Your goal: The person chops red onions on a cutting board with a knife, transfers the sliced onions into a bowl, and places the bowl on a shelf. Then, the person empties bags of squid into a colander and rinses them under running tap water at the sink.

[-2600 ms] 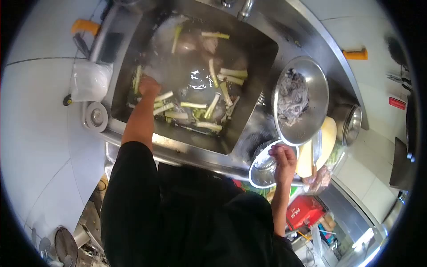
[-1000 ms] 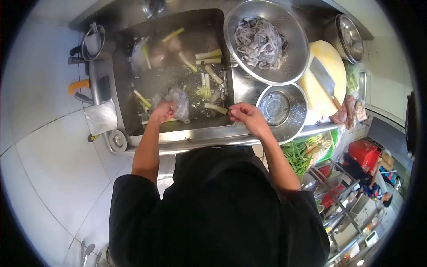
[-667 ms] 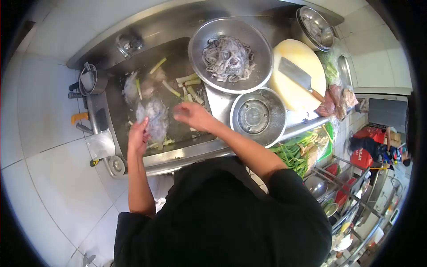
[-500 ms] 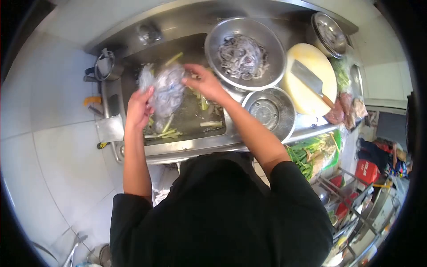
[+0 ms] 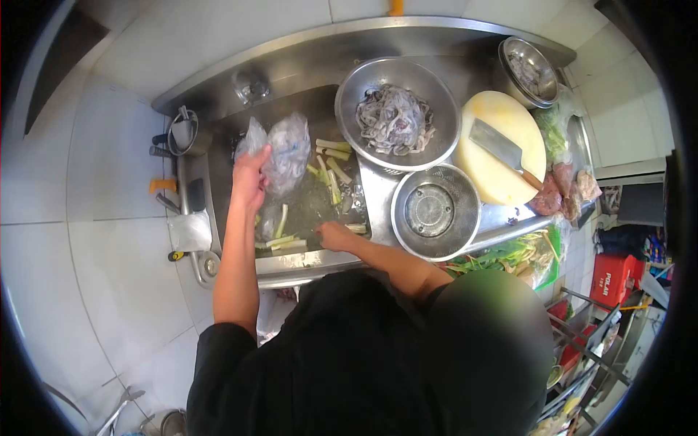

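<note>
My left hand point(image 5: 251, 178) is closed on a crumpled clear plastic bag point(image 5: 288, 151), holding it up over the left part of the sink basin point(image 5: 305, 105). What the bag contains, if anything, I cannot make out. Low over the basin's front edge, my right hand point(image 5: 336, 237) has its fingers curled downward, and whatever they may hold is hidden. Beside it lies a pale stalk piece point(image 5: 355, 228). More cut green-white stalks point(image 5: 333, 180) lie in the wet basin, some by its front edge.
A steel colander point(image 5: 347, 87) of grey, stringy food stands right of the basin, with a steel strainer bowl point(image 5: 436, 207) in front. A cleaver point(image 5: 496, 142) rests on a round chopping board point(image 5: 509, 185). Bagged food point(image 5: 549, 200) and stacked bowls point(image 5: 534, 69) stand farther right.
My right hand has left the plastic bag and moved down toward the basin's front edge. The left hand still holds the bag. The view has shifted slightly.
</note>
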The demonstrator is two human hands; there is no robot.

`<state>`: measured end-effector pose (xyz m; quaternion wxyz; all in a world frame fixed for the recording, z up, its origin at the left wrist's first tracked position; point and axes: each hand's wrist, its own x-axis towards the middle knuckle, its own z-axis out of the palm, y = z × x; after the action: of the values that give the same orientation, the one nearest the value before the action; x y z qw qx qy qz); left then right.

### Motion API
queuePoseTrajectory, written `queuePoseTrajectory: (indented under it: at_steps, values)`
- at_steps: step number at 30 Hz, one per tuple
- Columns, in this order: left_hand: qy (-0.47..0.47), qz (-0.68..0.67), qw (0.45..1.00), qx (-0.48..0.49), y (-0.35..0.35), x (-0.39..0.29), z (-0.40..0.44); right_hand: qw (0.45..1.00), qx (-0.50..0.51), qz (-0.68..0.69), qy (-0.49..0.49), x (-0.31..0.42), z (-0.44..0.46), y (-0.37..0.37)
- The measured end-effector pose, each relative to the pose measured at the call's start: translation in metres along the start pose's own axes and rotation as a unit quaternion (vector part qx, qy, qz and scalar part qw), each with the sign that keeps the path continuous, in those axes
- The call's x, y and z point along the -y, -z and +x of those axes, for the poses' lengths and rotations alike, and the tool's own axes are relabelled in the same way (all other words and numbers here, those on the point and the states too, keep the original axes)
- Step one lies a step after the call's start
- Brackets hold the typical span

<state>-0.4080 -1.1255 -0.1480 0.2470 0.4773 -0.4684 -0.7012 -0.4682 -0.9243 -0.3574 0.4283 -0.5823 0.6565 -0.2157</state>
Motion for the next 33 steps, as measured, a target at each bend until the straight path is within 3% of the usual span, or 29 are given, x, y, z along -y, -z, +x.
queuePoseTrajectory:
  at_steps: [2, 5, 7, 10, 13, 17, 23, 26, 29, 33]
  values:
    - [-0.002, 0.088, 0.996, 0.023, 0.004, 0.004, -0.001, 0.992, -0.002, 0.003, -0.126, 0.004, -0.009, 0.016]
    - [0.025, 0.18, 0.981, 0.062, 0.015, 0.023, 0.009, 0.958, -0.126, 0.123, -0.224, 0.039, -0.022, 0.099]
    - [0.057, 0.225, 0.971, 0.054, 0.012, 0.029, 0.01, 0.914, -0.342, 0.196, -0.097, 0.039, -0.021, 0.117]
    - [0.06, 0.228, 0.966, 0.107, 0.002, 0.029, 0.001, 0.884, -0.413, 0.197, 0.097, 0.039, 0.003, 0.125]
    - [0.061, 0.167, 0.975, 0.135, -0.011, 0.034, -0.009, 0.908, -0.283, 0.288, 0.116, 0.035, 0.003, 0.139]
    - [0.037, 0.159, 0.981, 0.106, -0.024, 0.058, -0.017, 0.934, -0.32, 0.153, 0.037, 0.061, -0.011, 0.143]
    - [0.009, 0.246, 0.967, 0.066, -0.042, 0.08, -0.011, 0.906, -0.401, 0.106, -0.083, 0.054, 0.004, 0.137]
    - [-0.043, 0.305, 0.95, 0.054, -0.043, 0.086, 0.0, 0.897, -0.426, 0.086, -0.082, 0.061, 0.009, 0.15]
    - [-0.113, 0.386, 0.914, 0.057, -0.053, 0.064, -0.017, 0.902, -0.415, 0.065, -0.103, 0.034, 0.026, 0.164]
    - [-0.187, 0.4, 0.896, 0.04, -0.061, 0.033, -0.016, 0.941, -0.325, 0.054, -0.076, 0.074, -0.025, 0.224]
